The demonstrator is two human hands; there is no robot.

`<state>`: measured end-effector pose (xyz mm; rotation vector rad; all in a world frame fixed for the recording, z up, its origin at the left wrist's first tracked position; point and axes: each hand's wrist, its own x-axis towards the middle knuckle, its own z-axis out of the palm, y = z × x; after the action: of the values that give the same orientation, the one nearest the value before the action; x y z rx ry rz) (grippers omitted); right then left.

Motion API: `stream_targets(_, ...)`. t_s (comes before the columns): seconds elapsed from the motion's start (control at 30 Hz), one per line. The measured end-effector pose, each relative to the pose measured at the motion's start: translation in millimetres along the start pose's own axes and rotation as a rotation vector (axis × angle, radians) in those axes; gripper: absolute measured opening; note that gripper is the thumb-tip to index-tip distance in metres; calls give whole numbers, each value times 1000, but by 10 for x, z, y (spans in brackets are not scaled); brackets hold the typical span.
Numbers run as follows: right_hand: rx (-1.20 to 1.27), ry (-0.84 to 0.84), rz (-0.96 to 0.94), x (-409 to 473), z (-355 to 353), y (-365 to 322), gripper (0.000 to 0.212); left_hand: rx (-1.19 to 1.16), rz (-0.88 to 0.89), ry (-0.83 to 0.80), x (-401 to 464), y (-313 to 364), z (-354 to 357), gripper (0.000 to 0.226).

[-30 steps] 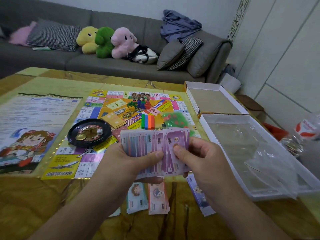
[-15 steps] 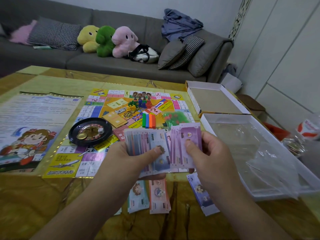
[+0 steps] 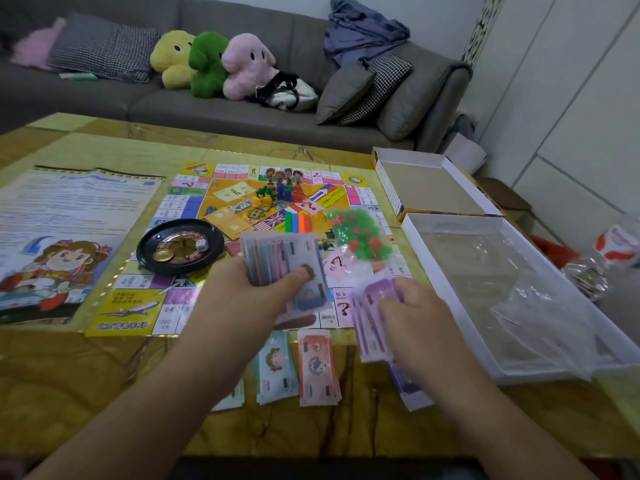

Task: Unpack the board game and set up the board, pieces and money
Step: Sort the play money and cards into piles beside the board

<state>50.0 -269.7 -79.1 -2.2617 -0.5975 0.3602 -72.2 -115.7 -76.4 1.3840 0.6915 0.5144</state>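
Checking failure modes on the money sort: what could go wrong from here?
1. The left hand holds a loose fan of notes by thumb grip alone; some could slip onto the board.
2. The right hand carries purple notes above the purple pile at the table's near edge; a careless drop could scatter it.

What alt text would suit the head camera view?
A person's left hand holds a fan of play money while the right hand pulls purple notes aside, above the game board and sorted note piles on a table.
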Motion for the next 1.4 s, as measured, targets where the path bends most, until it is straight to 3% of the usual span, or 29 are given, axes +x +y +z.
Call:
stream_targets(0.2,-319,-132,90,-127,225,94,7,-60,-16,36,45,9,-19,25)
stream_targets(0.7,-785,-102,-84,-323,321,-17,37,-40,-15,12,24,28,-43,28)
stream_targets(0.87,-793,-99,-121,-344,313,-32,50,-37,-4,11,32,29,-32,21)
stream_targets(1.27,-699,-97,-74,-277,359,38,56,-50,-29,-4,37,31,-37,25)
stream_targets(1.33,-641,-76,-74,-248,328,25,47,-62,-37,-22,38,24,-40,25)
stream_targets(1.4,-436,-5,-121,-198,258,12,25,-65,-52,-54,32,27,-47,28)
